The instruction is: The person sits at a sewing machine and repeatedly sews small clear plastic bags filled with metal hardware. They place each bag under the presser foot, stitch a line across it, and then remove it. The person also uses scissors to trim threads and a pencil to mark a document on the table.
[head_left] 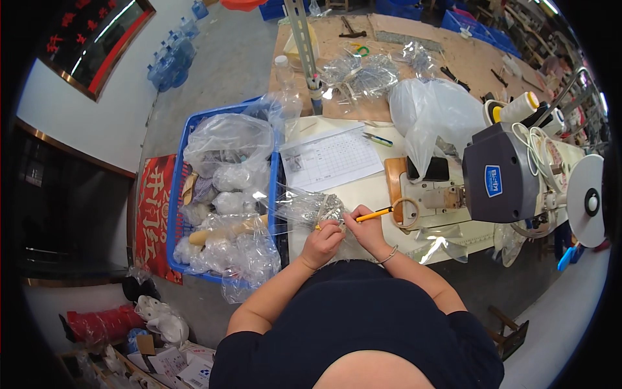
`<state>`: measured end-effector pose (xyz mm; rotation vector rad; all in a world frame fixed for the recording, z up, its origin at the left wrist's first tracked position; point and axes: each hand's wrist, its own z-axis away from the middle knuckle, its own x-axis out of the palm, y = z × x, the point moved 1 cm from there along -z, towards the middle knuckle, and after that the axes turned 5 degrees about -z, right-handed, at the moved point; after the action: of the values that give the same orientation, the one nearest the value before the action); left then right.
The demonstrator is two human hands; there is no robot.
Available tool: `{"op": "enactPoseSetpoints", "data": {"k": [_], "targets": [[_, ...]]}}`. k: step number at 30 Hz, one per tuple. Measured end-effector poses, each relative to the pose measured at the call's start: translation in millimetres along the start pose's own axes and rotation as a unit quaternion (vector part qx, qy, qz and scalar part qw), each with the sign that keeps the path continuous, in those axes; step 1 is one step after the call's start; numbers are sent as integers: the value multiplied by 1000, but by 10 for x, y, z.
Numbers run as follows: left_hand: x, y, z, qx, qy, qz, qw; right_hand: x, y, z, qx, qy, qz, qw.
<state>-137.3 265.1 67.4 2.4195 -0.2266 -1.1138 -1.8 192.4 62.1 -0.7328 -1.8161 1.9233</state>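
Observation:
A bundle of clear, silvery plastic (330,206) lies at the near edge of the sewing table. The fingers of my left hand (322,246) are closed at its near side and seem to pinch it; their tips are partly hidden. Close beside it, my right hand (367,232) is closed around a slim yellow pencil-like tool (372,215) with a black end. That black end points right, towards a tan ring (407,211). A small yellow tip also shows by my left fingers. Beyond my hands lies a printed sheet with a grid (334,155).
Left of the table stands a blue crate (173,227) full of plastic-wrapped pieces. A sewing machine (502,172) with thread cones is on the right. Near it lie a dark phone (431,169), green-handled thread snips (378,139) and a white plastic bag (431,110). A metal post (303,45) rises behind.

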Motion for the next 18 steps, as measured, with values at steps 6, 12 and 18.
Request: {"op": "enactPoseSetpoints", "data": {"k": [6, 12, 18], "targets": [[-13, 5, -22, 8, 7, -12, 1000, -1, 0, 13, 12, -13, -17, 1000], [10, -4, -1, -8, 0, 2, 1000, -19, 50, 10, 18, -15, -26, 999], [-6, 6, -32, 2, 10, -6, 1000, -40, 59, -25, 36, 10, -15, 999]]}}
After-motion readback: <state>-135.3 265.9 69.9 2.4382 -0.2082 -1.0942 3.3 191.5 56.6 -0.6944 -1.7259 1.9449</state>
